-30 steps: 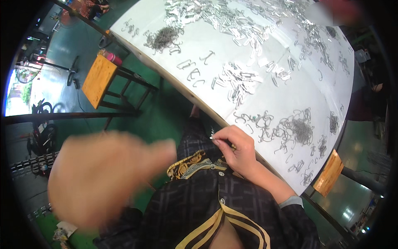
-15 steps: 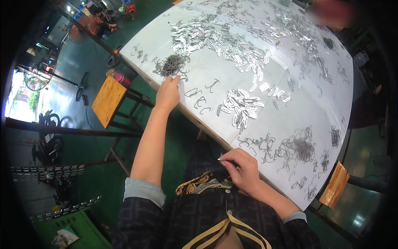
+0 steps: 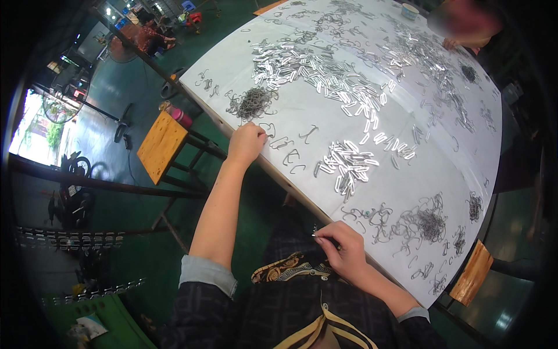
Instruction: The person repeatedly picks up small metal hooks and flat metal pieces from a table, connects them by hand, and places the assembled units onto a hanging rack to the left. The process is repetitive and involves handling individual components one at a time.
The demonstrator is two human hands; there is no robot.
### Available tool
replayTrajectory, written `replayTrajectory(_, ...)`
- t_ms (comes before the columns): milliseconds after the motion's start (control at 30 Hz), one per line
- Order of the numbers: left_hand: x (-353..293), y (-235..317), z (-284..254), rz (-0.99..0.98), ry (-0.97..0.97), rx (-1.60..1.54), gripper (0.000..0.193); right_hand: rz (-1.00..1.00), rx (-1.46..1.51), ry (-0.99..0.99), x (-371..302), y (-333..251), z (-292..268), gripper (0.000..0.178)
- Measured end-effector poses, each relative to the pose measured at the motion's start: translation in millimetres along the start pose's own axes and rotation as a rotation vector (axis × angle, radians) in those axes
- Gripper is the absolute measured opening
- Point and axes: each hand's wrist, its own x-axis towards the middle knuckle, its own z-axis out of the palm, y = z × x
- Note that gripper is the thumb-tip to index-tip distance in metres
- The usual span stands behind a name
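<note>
My left hand (image 3: pixel 246 143) is over the table's near left edge, its fingers curled in a pinch; whatever lies between them is hidden. Just beyond it sits a dense dark pile of bent wire hooks (image 3: pixel 253 103), with several loose hooks (image 3: pixel 292 156) to its right. Lower down, my right hand (image 3: pixel 347 249) is held at the near edge, in front of my body. Its thumb and forefinger pinch a small shiny metal piece (image 3: pixel 314 235), too small to make out fully. Beyond the hands, flat silver oval links (image 3: pixel 350 163) form a heap.
A bigger spread of links (image 3: pixel 314 70) and more wire hooks (image 3: pixel 430 224) cover parts of the white table (image 3: pixel 279 119). At the far right a co-worker (image 3: pixel 465 23) rests a hand on it. Wooden stools (image 3: pixel 161 146) stand by the left and right edges; a pink container (image 3: pixel 181 118) is on the left one.
My left hand has drawn back from the hook pile toward the table edge, its fingers curling in. My right hand keeps its pinch. The whole view has shifted slightly.
</note>
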Motion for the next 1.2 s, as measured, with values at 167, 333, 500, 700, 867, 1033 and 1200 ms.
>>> replayTrajectory(167,7.3,-2.5,15.2,0.117,-0.025,0.287,0.011,0.007,-0.005,0.001,-0.7,-1.2,0.1,0.013)
replayTrajectory(333,10.8,3.3,8.6,0.15,-0.032,0.318,0.011,-0.005,-0.01,0.005,-0.8,-6.0,-0.4,0.014)
replayTrajectory(500,12.5,-9.5,2.7,0.017,-0.034,0.022,0.014,0.005,-0.026,0.008,-6.2,-8.3,0.4,0.014)
replayTrajectory(700,13.1,-23.9,-9.3,-0.258,-0.038,-0.495,0.017,-0.004,-0.03,0.001,-4.8,-12.8,1.6,0.011)
replayTrajectory(867,15.7,-29.9,-10.5,-0.493,-0.095,-0.883,0.016,-0.008,-0.024,0.009,-8.2,-15.2,4.7,0.01)
replayTrajectory(1033,3.3,-28.5,-20.3,-0.565,-0.176,-1.07,0.013,-0.01,-0.033,0.04,-10.2,-15.6,3.7,0.009)
replayTrajectory(1200,-5.9,-24.8,-18.9,-0.457,-0.296,-0.969,0.011,0.057,-0.038,0.029,-13.2,-14.2,3.5,0.012)
